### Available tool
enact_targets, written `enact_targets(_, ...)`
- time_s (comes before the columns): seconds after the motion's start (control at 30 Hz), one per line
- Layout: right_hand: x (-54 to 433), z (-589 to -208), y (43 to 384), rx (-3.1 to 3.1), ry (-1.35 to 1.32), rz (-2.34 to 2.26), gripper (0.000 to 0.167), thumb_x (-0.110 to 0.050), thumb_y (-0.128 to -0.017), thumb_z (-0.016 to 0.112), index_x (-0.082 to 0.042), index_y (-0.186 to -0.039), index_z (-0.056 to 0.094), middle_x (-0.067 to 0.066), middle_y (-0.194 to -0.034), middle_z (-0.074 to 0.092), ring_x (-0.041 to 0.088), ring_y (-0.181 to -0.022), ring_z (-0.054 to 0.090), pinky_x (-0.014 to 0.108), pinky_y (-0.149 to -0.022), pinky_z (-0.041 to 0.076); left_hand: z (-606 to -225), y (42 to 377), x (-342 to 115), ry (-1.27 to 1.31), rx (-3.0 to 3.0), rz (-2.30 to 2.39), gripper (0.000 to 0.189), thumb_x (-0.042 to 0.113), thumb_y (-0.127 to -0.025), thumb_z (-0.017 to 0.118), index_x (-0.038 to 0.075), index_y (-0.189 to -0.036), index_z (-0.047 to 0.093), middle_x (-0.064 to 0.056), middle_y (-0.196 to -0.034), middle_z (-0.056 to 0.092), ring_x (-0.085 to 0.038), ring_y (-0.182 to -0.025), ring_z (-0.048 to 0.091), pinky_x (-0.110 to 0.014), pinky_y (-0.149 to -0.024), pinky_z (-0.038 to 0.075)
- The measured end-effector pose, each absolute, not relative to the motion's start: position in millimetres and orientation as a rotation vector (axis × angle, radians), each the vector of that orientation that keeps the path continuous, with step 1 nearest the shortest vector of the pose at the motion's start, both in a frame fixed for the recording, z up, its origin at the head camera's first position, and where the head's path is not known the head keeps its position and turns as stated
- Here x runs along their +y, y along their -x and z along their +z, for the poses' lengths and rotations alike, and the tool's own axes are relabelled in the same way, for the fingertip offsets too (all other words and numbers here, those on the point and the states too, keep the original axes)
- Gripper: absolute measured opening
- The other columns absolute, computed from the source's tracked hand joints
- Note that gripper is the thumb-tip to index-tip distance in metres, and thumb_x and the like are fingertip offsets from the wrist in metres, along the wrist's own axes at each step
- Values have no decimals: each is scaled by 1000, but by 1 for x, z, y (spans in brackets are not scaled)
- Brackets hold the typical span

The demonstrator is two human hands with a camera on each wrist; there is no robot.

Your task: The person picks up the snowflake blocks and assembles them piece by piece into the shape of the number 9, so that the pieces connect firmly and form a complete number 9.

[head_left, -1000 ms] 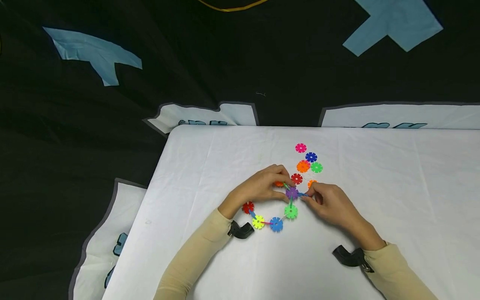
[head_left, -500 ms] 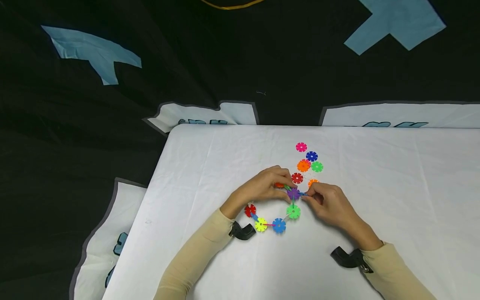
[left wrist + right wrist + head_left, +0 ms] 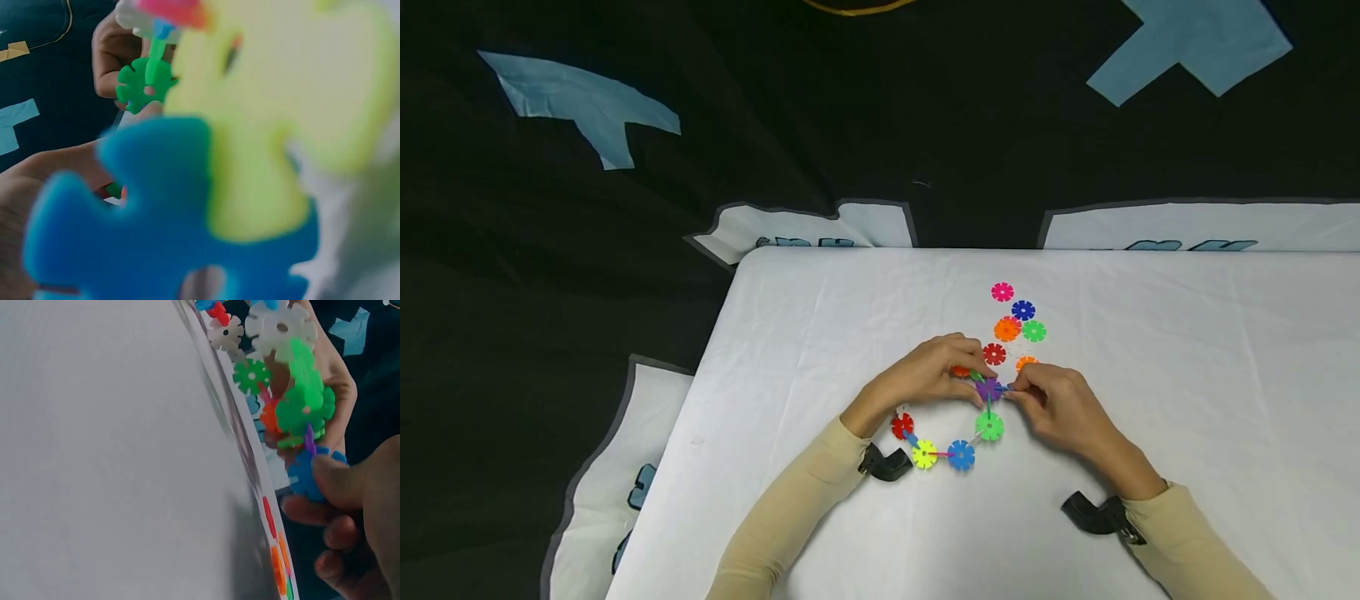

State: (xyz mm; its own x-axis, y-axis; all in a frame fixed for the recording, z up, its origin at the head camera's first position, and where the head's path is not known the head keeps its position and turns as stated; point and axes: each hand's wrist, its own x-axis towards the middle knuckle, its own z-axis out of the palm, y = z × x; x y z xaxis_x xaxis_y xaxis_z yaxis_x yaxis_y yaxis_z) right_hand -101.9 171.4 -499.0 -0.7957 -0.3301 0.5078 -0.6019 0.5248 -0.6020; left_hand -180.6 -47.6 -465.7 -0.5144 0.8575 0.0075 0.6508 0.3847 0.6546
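A chain of notched plastic snowflake discs hangs in a curve between my hands. My left hand [image 3: 925, 368] grips it near a purple disc [image 3: 988, 389], thumb below and fingers above. An orange disc [image 3: 960, 371] is partly hidden under those fingers. Between thumb and forefinger, my right hand [image 3: 1060, 408] pinches a blue disc [image 3: 301, 480] at the purple one's right side. Below hang a green disc [image 3: 989, 426], a light blue disc [image 3: 961, 455], a yellow disc [image 3: 925, 454] and a red disc [image 3: 902, 426]. The left wrist view has linked discs blurred close to the camera.
Loose discs lie on the white table [image 3: 835, 308] beyond my hands: a pink disc [image 3: 1002, 292], a dark blue disc [image 3: 1023, 310], a green one, a red disc [image 3: 994, 354] and orange ones. Black wrist mounts [image 3: 1093, 512] stick out from both sleeves. Dark cloth surrounds the table's far and left edges.
The hanging part of the chain has shifted slightly right and down. Both hands keep their hold almost in place, and the purple disc has moved a little to the right.
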Motion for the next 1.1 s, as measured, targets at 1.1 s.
enact_targets(1.1, 202, -494, 114, -2873, -373, 1221, 20, -2, -84, 72, -4, -98, 58, 2, -68, 49, 13, -60, 42, 23, -52, 35, -460, 183, -53, -1329, 2507, 572, 27, 16, -93, 64, 26, -118, 71, 6, -111, 64, -16, -121, 45, -40, -104, 27)
